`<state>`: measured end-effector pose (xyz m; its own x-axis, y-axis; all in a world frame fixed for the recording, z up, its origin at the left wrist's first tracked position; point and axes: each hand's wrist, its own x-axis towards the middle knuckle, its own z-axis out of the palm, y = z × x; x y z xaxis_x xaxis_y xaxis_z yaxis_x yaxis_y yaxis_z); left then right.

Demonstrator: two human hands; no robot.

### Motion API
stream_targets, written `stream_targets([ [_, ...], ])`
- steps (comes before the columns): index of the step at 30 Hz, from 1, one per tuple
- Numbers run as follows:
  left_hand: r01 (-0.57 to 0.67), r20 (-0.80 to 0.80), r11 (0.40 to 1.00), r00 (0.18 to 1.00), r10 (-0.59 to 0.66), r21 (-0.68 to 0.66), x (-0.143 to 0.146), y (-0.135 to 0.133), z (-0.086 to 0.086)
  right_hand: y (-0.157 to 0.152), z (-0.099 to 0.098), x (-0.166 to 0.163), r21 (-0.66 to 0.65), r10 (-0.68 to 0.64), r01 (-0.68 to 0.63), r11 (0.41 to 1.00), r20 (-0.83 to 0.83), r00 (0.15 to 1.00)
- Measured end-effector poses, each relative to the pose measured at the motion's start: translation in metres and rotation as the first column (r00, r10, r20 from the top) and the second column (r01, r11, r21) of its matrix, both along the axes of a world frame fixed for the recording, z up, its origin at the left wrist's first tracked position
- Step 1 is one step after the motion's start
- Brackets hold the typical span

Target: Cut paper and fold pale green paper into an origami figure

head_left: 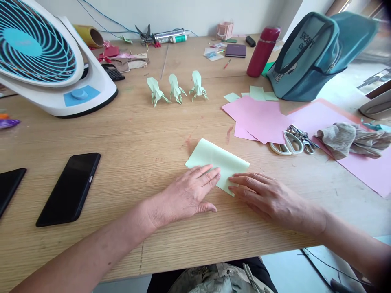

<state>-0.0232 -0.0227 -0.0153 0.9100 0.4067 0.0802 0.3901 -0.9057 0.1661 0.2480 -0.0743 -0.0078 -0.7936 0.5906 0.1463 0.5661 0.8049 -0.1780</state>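
A pale green sheet of paper (218, 156), folded over, lies flat on the wooden table (128, 134) in front of me. My left hand (194, 189) rests on its near left part, fingers stretched out and thumb apart. On the near right edge lie the fingertips of my right hand (267, 195), its fingers extended and lightly bent. Neither hand grips the paper; both press on it from above. Beyond it stand three folded pale green paper figures (175, 87) in a row.
Pink paper sheets (259, 118), scissors (287, 144) and a grey cloth (351, 138) lie to the right. A teal backpack (308, 61) and a red flask (263, 53) stand behind. On the left are a fan (45, 53) and a black phone (70, 189).
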Motion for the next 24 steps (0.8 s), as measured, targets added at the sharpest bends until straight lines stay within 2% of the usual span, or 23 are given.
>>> stream_targets([
  [2,-0.017,0.039,1.0,0.999,0.016,0.02,0.006,-0.002,-0.002,-0.002,-0.004,-0.002,0.022,-0.002,0.002,1.0,0.011,1.0],
  [4,-0.088,0.022,0.995,0.996,0.088,0.049,0.017,-0.003,0.0,-0.004,-0.007,-0.004,0.048,-0.014,0.014,0.999,0.008,1.0],
  [6,-0.15,-0.037,0.982,0.987,0.155,0.113,0.03,-0.004,0.004,-0.007,-0.009,-0.005,0.076,-0.04,0.041,0.996,-0.011,0.999],
  [10,-0.177,-0.124,0.956,0.97,0.21,0.234,0.053,-0.003,0.008,-0.009,-0.009,-0.007,0.095,-0.071,0.075,0.993,-0.039,0.997],
  [16,-0.241,-0.09,0.913,0.955,0.284,0.328,0.062,0.003,0.001,-0.009,-0.008,-0.007,0.087,-0.07,0.078,0.993,-0.087,0.994],
  [20,-0.268,-0.047,0.907,0.953,0.299,0.325,0.061,0.007,-0.004,-0.008,-0.007,-0.007,0.093,-0.06,0.07,0.993,-0.109,0.992],
  [24,-0.299,0.059,0.932,0.954,0.293,0.207,0.059,0.01,-0.014,-0.007,-0.006,-0.007,0.113,-0.023,0.037,0.993,-0.121,0.992],
])
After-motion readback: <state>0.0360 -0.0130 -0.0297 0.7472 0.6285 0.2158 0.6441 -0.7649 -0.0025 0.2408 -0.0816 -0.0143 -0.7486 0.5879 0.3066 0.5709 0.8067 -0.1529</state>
